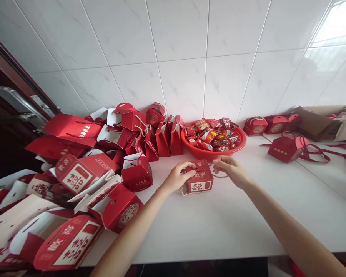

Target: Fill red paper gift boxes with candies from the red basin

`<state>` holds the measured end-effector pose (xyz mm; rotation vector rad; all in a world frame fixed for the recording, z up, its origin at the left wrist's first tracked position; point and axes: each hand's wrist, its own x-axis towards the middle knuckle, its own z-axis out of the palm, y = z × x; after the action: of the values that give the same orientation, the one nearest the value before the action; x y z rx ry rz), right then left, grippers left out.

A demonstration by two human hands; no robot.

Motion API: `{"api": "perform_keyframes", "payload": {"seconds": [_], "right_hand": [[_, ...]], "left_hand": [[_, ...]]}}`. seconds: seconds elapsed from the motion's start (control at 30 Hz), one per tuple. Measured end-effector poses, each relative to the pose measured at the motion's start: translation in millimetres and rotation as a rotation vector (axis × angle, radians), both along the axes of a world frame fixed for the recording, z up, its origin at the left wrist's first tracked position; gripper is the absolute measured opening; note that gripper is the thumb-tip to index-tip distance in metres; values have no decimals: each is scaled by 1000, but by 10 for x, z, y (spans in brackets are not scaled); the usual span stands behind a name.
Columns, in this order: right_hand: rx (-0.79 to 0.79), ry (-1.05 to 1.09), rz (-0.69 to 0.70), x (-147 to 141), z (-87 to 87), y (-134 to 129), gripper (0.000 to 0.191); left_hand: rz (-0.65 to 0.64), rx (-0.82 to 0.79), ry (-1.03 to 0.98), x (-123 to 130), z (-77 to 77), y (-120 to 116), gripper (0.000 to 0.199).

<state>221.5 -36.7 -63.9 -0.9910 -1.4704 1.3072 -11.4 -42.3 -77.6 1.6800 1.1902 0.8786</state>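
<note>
Left hand (179,175) clamps thumb and fingers onto the double-happiness gift box (201,182), apparently steadying it | right hand (230,169) pinches a thin cord (220,177) beside it | box on white tabletop (233,223) | red basin (202,153) of wrapped candies (215,134) behind, likely for easy reach

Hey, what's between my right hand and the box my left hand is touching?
In the head view, a thin cord loops between your right hand and the box.
</note>
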Motion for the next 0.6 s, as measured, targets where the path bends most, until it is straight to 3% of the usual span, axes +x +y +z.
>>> {"api": "perform_keyframes", "payload": {"seconds": [0.1, 0.23, 0.37, 0.47, 0.53, 0.6], "right_hand": [[54, 12, 63, -42, 294, 40, 40], [125, -310, 254, -158, 526, 166, 30], [239, -639, 376, -314, 500, 304, 15], [325, -757, 337, -408, 431, 353, 21], [356, -771, 335, -432, 406, 364, 25], [368, -756, 350, -425, 411, 369, 30]], "left_hand": [[-43, 68, 142, -40, 91, 5, 30], [-75, 137, 270, -57, 217, 12, 30], [-161, 209, 257, -53, 335, 43, 26], [-66, 152, 203, -108, 501, 54, 33], [37, 60, 131, -165, 676, 41, 41], [45, 5, -26, -209, 874, 20, 42]]}}
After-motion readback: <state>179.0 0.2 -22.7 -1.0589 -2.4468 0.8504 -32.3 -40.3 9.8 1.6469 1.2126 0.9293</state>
